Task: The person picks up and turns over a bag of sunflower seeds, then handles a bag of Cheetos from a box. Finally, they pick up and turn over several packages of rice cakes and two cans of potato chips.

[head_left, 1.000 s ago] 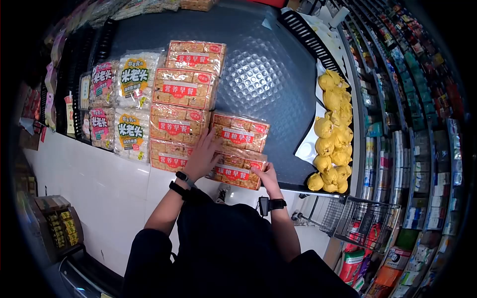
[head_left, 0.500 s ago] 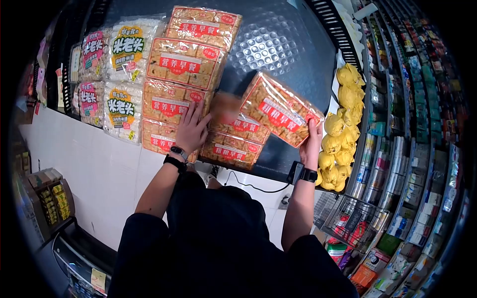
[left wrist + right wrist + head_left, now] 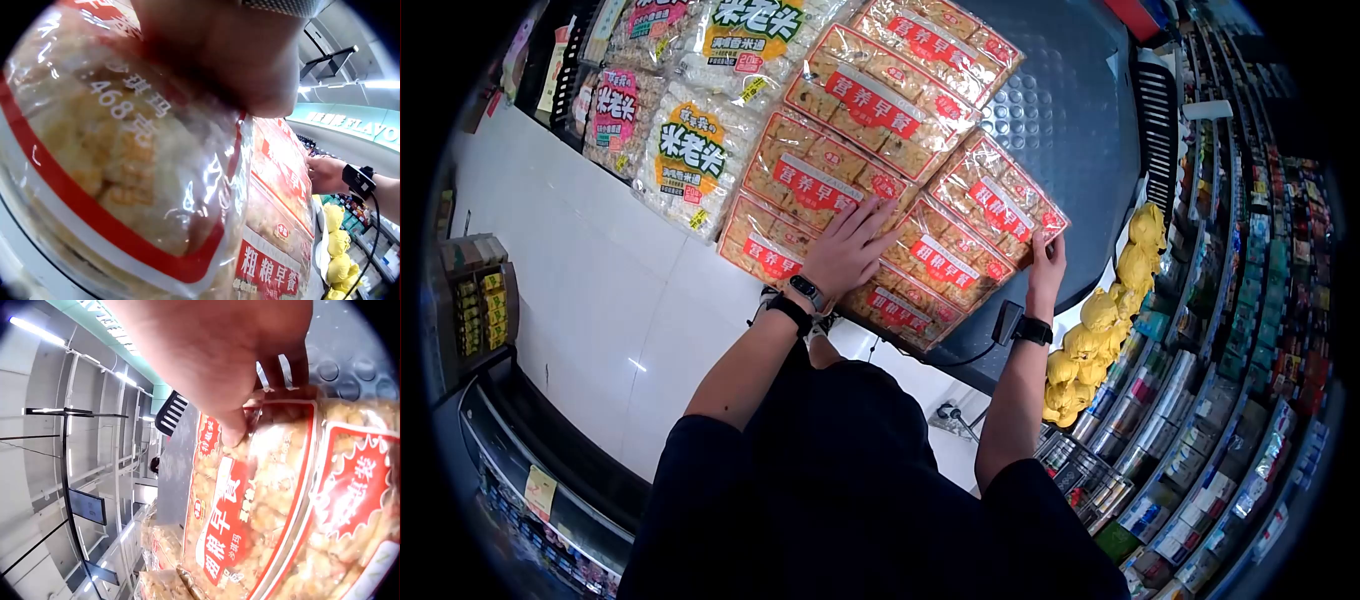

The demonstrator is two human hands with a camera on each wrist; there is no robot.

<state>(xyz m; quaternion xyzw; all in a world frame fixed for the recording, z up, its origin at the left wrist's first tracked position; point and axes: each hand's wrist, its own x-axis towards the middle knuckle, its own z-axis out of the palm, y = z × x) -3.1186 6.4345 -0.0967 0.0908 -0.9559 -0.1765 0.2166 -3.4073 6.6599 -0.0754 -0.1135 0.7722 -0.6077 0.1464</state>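
Observation:
In the head view, my right hand pinches the right end of a clear-wrapped pack of sachima with a red label. The right wrist view shows its thumb on top of the wrapper and the other fingers over the end. That pack lies behind a middle sachima pack and a front one in the right column. My left hand rests, fingers extended, across the left column's sachima packs, at the border with the right column.
Left of the sachima lie white-wrapped puffed rice packs and pink-labelled packs. The dark dimpled display surface extends behind. Yellow-wrapped round items line the right edge, near a black slatted divider. Stocked shelves stand beyond.
My right hand raised a sachima pack to the right at a tilt, then brought it down behind the other two. My left hand stays on the left column. The head view has turned and shifted.

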